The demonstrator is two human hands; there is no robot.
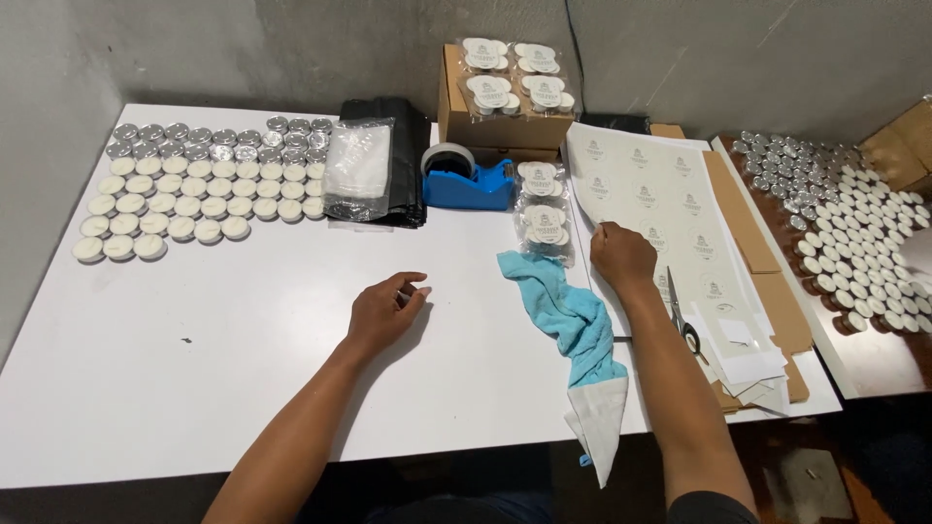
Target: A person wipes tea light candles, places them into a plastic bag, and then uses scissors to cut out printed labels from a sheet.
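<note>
Right hand [621, 254] touches sticker sheet [646, 194], lengthwise away; left hand [383, 311] empty.

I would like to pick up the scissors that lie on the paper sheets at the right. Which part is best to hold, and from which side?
Probably grip the scissors by the dark handle loops, the end nearest the person, coming from above on the near side. The blades point away, towards the wall, and lie flat on the sticker sheets. The right hand rests just beside them, so it is closest.
</note>
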